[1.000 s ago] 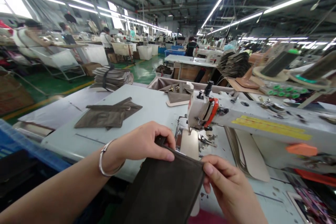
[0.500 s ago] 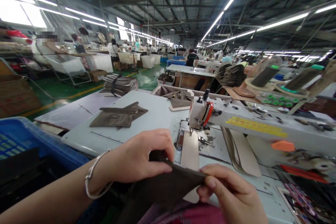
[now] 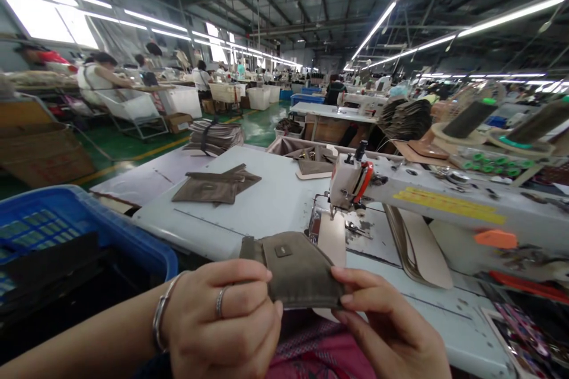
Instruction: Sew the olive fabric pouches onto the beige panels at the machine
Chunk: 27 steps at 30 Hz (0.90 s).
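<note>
Both hands hold a small olive-brown fabric piece [image 3: 296, 267] with a small square tab on its face, low in front of the table edge. My left hand [image 3: 222, 323], with a ring and a silver bangle at the wrist, grips its lower left edge. My right hand [image 3: 386, 323] pinches its right edge between thumb and fingers. Just beyond the piece stands a white sewing machine [image 3: 427, 204]; its needle head with an orange guard [image 3: 351, 180] sits over a tan strip [image 3: 331, 237] on the bed.
A stack of similar brown fabric pieces [image 3: 216, 186] lies on the white table [image 3: 271, 201]. A blue plastic crate [image 3: 84, 231] sits at my left. Thread cones [image 3: 471, 118] stand behind the machine. Other workers sit at far tables across a green floor.
The dark fabric piece was turned over and lowered toward me; its lighter face with the tab now shows. My left hand shifted from its top edge to its lower left.
</note>
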Available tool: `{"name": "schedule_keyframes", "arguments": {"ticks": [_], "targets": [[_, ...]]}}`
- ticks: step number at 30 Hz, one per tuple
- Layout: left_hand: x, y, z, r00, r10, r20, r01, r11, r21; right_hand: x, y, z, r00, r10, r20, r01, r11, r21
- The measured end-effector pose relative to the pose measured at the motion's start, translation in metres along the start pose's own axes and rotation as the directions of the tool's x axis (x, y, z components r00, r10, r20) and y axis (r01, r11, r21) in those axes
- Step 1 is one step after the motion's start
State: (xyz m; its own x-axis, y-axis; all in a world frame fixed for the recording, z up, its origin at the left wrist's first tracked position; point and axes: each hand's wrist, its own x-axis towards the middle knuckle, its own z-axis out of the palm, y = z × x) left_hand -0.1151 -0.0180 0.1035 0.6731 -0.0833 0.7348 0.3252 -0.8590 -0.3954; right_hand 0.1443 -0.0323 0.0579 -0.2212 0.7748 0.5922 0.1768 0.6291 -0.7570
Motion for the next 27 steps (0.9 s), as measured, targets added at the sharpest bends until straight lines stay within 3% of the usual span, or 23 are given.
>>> {"name": "schedule_keyframes", "arguments": {"ticks": [2,4,8,11,13,15,20,22,24,27], "targets": [[0.003,-0.002,-0.006,0.999,0.015,0.03,-0.016,1.0,0.016,0.001,-0.003,0.001,1.0,0.008,-0.015,-0.008,1.0,0.02],[0.014,-0.008,-0.013,0.989,-0.058,0.133,0.053,0.998,0.04,0.005,-0.01,0.005,0.993,0.102,-0.065,-0.097,0.992,0.084],[0.041,-0.025,-0.008,0.866,-0.303,0.399,0.303,0.951,0.063,0.021,-0.025,0.021,0.885,0.443,-0.143,-0.391,0.874,0.289],[0.047,-0.043,0.022,0.742,-0.328,0.585,0.471,0.876,-0.106,0.033,-0.018,0.028,0.848,0.523,-0.084,-0.446,0.79,0.42],[0.041,-0.059,0.049,0.635,-0.382,0.671,0.643,0.743,-0.186,0.035,0.0,0.028,0.843,0.538,-0.025,-0.467,0.753,0.463],[0.032,-0.073,0.076,0.562,-0.393,0.728,0.747,0.619,-0.243,0.033,0.024,0.023,0.828,0.56,-0.011,-0.5,0.749,0.435],[0.013,-0.081,0.13,0.577,-0.268,0.771,0.766,0.506,-0.397,0.028,0.075,0.011,0.814,0.57,-0.112,-0.533,0.81,0.244],[0.007,-0.082,0.149,0.533,-0.279,0.799,0.806,0.456,-0.378,0.032,0.09,0.004,0.829,0.55,-0.101,-0.53,0.831,0.171],[0.002,-0.089,0.168,0.462,-0.305,0.833,0.845,0.436,-0.309,0.041,0.106,-0.005,0.863,0.5,-0.067,-0.498,0.866,0.04],[-0.006,-0.107,0.197,0.405,-0.365,0.838,0.859,0.467,-0.212,0.054,0.134,-0.021,0.93,0.367,0.011,-0.356,0.91,-0.213]]}}
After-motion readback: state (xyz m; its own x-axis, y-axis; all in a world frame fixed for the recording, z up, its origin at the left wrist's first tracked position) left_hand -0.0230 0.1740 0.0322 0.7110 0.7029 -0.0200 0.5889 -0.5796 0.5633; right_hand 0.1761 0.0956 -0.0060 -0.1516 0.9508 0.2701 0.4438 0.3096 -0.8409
